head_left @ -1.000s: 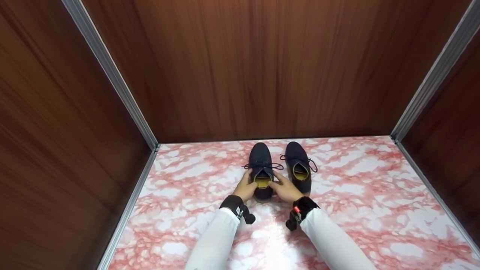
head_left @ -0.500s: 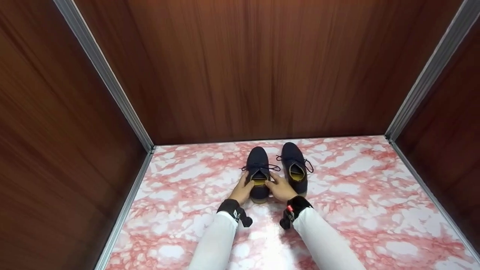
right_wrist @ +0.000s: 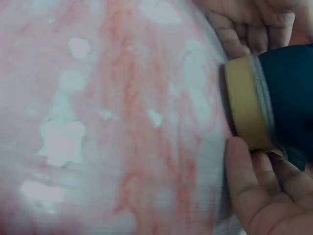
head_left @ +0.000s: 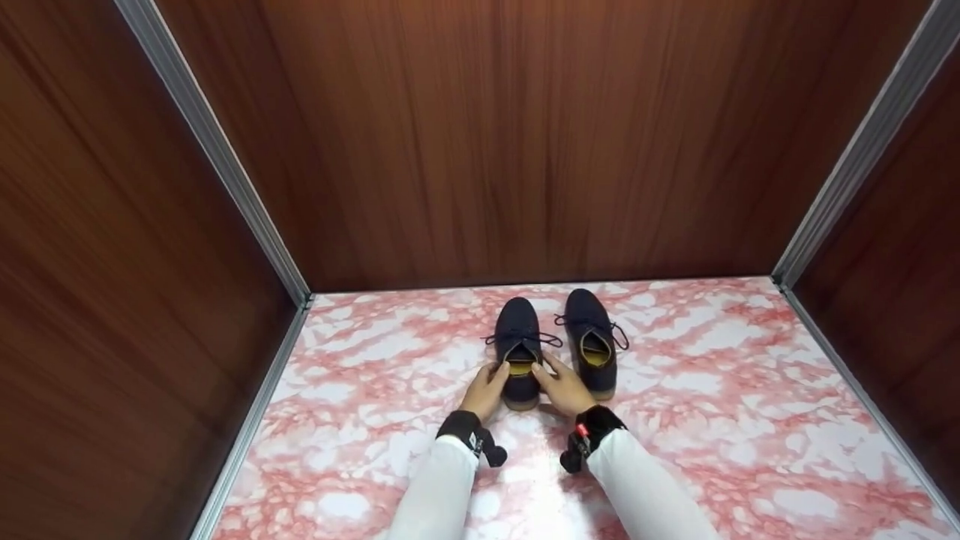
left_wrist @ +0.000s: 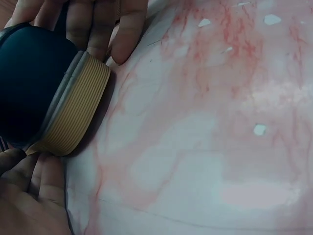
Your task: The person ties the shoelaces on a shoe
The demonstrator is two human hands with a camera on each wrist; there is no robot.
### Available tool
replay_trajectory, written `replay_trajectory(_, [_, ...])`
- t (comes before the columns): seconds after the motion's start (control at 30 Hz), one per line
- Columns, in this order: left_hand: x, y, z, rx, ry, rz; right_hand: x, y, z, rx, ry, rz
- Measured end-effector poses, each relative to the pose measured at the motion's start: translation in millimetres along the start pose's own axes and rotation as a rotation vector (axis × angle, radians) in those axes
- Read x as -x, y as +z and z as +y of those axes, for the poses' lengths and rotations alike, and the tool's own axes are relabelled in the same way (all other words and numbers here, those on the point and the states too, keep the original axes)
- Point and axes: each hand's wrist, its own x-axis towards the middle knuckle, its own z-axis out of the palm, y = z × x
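A navy lace-up shoe (head_left: 517, 319) with a yellow insole points toward the back wall, its lace tied in a bow. My left hand (head_left: 484, 391) grips its left side and my right hand (head_left: 566, 388) its right side. Both thumbs lie at the rim of the opening, while the other fingers go down the outer sides. The wrist views show the dark heel and its tan sole (left_wrist: 78, 107) between the two hands, close over the floor. To the right, beside my right hand, a matching shoe (head_left: 587, 306) stands slightly angled.
Red-and-white marbled floor (head_left: 697, 390) surrounds the shoes. A brown wood-grain back wall (head_left: 480, 150) rises just beyond the toes. Wood-grain side walls (head_left: 97, 262) with grey metal edging (head_left: 225, 150) bound the floor.
The held shoe's toe has shifted slightly toward me, away from the back wall, compared with the other shoe. Both hands keep their hold, and the head view has shifted a little.
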Motion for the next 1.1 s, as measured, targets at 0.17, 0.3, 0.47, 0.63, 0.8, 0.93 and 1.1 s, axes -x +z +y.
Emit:
replay_trajectory(0.17, [1.8,-1.5,-2.8,0.052,0.008,-0.002,3,3.6,4,-0.227,0.101,-0.011])
replay_trajectory(0.3, [4.2,-0.5,-5.0,0.113,-0.003,-0.012,6,3.6,5,-0.356,0.148,-0.025])
replay_trajectory(0.47, [8.2,2.9,-6.7,0.2,0.0,-0.021,10,-0.3,7,-0.401,0.155,-0.017])
replay_trajectory(0.63, [14.0,7.3,-9.3,0.234,0.008,-0.003,14,-4.1,11,-0.367,0.138,-0.008])
replay_trajectory(0.8, [23.6,7.1,-12.4,0.27,0.022,-0.001,27,-4.7,12,-0.335,0.108,-0.065])
replay_trajectory(0.93, [36.2,5.0,-12.6,0.257,0.036,-0.018,44,-5.7,10,-0.273,0.073,-0.112])
replay_trajectory(1.1, [51.9,-1.5,-8.9,0.154,0.063,-0.042,67,-14.3,12,-0.201,0.033,-0.121])
